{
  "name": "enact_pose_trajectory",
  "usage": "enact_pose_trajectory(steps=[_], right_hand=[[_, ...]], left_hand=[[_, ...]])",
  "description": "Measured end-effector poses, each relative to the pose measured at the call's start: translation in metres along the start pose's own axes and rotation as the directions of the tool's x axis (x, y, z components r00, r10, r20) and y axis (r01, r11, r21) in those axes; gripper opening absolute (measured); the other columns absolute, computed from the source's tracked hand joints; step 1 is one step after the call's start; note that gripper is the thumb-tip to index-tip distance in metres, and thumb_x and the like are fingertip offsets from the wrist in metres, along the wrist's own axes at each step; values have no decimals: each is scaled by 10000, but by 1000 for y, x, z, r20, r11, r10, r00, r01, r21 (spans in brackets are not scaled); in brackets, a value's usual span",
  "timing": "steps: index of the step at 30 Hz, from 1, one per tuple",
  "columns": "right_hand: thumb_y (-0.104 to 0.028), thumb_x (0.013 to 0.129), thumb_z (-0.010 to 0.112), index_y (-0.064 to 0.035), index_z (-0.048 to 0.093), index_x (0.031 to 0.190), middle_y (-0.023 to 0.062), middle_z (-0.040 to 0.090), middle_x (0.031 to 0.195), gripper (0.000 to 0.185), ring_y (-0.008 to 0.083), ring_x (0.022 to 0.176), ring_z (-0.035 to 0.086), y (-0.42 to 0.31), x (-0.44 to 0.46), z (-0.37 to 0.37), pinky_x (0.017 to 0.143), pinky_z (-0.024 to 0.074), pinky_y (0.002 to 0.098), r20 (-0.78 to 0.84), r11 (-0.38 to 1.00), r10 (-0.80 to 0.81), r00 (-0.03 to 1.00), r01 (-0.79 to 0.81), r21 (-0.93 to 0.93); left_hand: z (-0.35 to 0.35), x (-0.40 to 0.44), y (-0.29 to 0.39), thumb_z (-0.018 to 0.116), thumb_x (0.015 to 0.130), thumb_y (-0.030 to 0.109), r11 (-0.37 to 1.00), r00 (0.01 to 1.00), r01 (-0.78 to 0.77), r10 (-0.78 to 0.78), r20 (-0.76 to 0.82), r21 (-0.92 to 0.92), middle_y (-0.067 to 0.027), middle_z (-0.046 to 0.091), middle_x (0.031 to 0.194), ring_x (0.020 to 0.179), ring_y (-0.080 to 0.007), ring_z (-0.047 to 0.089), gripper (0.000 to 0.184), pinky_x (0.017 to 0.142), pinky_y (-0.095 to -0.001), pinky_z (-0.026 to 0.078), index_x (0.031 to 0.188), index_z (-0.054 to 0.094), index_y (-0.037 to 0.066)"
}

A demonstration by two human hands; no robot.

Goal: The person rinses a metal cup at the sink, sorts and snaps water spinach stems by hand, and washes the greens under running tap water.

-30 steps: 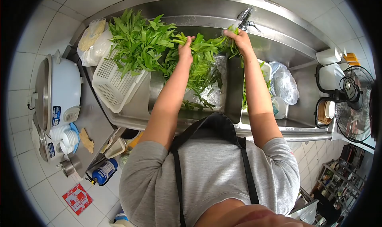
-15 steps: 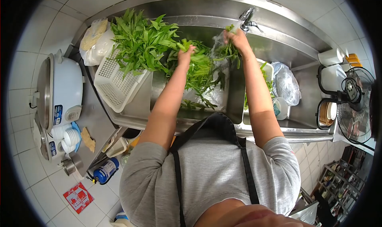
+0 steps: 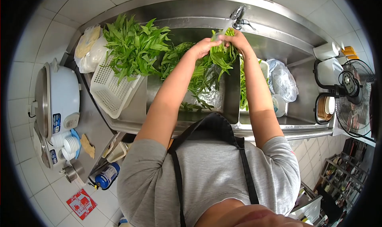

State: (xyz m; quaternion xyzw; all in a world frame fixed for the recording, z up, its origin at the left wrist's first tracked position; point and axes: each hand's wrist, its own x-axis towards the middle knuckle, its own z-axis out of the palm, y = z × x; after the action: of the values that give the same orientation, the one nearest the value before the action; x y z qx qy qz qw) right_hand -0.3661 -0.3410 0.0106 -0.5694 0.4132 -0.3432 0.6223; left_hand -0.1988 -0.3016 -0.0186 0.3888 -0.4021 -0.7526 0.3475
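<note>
Under the running tap (image 3: pixel 238 14), my left hand (image 3: pixel 202 48) and my right hand (image 3: pixel 237 40) hold one bunch of water spinach (image 3: pixel 223 59) between them. Both hands have their fingers closed round the stems, and the leaves hang down over the sink basin (image 3: pixel 229 107). Water falls onto the bunch near my fingers. More loose water spinach (image 3: pixel 197 85) lies in the basin below my left forearm. A large leafy pile (image 3: pixel 137 44) rests in the white perforated basket (image 3: pixel 115 93) to the left.
Right of the basin, a second white basket (image 3: pixel 264 69) holds greens, partly hidden by my right forearm. Beside it lie a clear plastic bag (image 3: pixel 285 85) and a small tub (image 3: pixel 279 106). A fan (image 3: pixel 354 99) stands far right; a large cooker (image 3: pixel 63 99) stands left.
My left hand has moved right from the greens in the basin to join my right hand at the bunch under the tap. The camera view has shifted slightly.
</note>
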Motion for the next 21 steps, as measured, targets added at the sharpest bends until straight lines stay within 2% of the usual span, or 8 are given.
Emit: enact_pose_trajectory(steps=[1,4,7,13,15,16,19,21], right_hand=[[-151,711,697,-38,591,841,13,582,677,202,84,497,459,-1,0,-2,478,392,217,-2,1000,0,1000,0,1],[-146,665,723,-9,601,824,29,602,681,243,84,492,470,-1,4,-5,453,391,239,-4,972,34,999,-34,-233],[-151,661,722,-6,611,858,33,606,685,269,88,496,480,13,14,-6,462,401,236,-103,969,-59,993,32,-245],[-135,666,723,-6,616,888,49,618,744,278,100,577,519,8,9,6,538,438,251,-122,998,-56,991,58,11],[-133,665,729,-8,618,885,51,619,751,276,104,587,523,9,10,7,549,440,256,-92,997,-34,995,40,64],[-135,661,735,-10,619,881,54,619,751,279,108,586,526,8,9,4,555,443,262,-57,999,-2,998,4,33],[-114,651,732,-11,626,837,50,618,715,237,105,552,524,7,10,-3,522,431,247,-19,996,30,999,-28,83],[-96,645,718,-8,630,790,42,615,674,190,95,499,504,4,11,-9,467,401,232,-204,998,46,978,-55,-34]], left_hand=[[-2,4,3,587,825,307,1000,1000,1,-1,1,1,-66,592,1007,941,-145,556,389,810,-299,438,1085,539,22],[-10,16,9,598,800,362,843,998,61,-60,-20,535,-86,588,1022,932,-163,533,463,856,-302,381,1101,544,15],[-12,19,23,607,783,354,679,993,111,-42,-112,726,-99,597,998,913,-166,528,432,844,-304,377,1062,579,25],[-11,20,39,617,766,318,532,991,56,74,-113,845,-61,632,850,808,-152,559,307,780,-294,411,965,637,86],[-7,20,46,615,772,308,442,996,78,-72,-52,894,-47,627,780,748,-137,560,285,754,-290,420,942,642,80],[-22,35,30,614,776,317,503,998,-58,6,64,862,-35,617,725,690,-126,553,273,718,-291,429,899,646,75],[-10,33,35,628,770,318,531,996,-82,10,91,843,-42,617,734,692,-124,551,278,716,-289,429,896,644,71],[-1,31,32,630,778,320,633,997,-77,70,42,770,-36,622,769,727,-109,545,286,745,-279,419,908,642,65]])
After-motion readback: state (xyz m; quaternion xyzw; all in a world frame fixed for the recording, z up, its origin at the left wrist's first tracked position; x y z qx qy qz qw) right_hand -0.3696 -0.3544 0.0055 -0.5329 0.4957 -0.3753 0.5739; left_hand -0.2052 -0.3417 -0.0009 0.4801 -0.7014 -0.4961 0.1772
